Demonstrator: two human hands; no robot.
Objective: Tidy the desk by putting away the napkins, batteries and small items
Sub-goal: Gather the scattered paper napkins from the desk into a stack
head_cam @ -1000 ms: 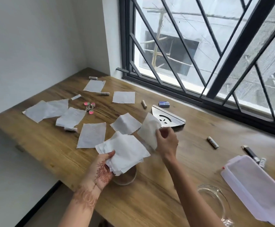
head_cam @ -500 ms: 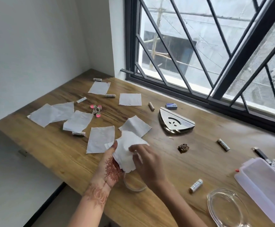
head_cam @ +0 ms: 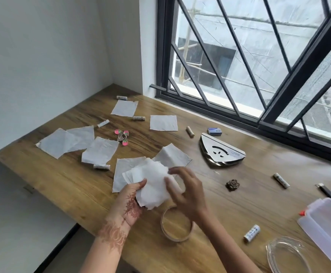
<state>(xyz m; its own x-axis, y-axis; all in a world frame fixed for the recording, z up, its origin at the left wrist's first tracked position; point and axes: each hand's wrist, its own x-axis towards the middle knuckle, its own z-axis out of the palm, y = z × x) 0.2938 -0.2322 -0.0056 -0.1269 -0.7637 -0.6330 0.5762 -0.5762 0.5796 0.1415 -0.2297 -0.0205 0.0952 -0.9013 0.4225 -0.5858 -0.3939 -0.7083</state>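
Note:
My left hand (head_cam: 130,201) grips a stack of white napkins (head_cam: 151,180) from below, thumb on top. My right hand (head_cam: 186,188) pinches the stack's right edge. Both hover just above a small round glass bowl (head_cam: 176,227) near the desk's front edge. Several more napkins lie flat on the wooden desk (head_cam: 239,209), such as one (head_cam: 163,123) at the back and one (head_cam: 99,150) to the left. Batteries are scattered about: one (head_cam: 251,233) at the front right, one (head_cam: 281,180) further right, one (head_cam: 101,166) left of the stack.
A metal napkin holder (head_cam: 219,152) stands behind my hands. A white plastic box (head_cam: 326,231) and a clear glass dish (head_cam: 286,255) sit at the right. A small brown trinket (head_cam: 232,184), pink keyring (head_cam: 122,135), blue box (head_cam: 215,131) and black lighter (head_cam: 326,192) also lie on the desk.
My right hand brought its napkin onto the stack in my left hand; both hands now press the napkins together above the bowl. The camera view shifted left.

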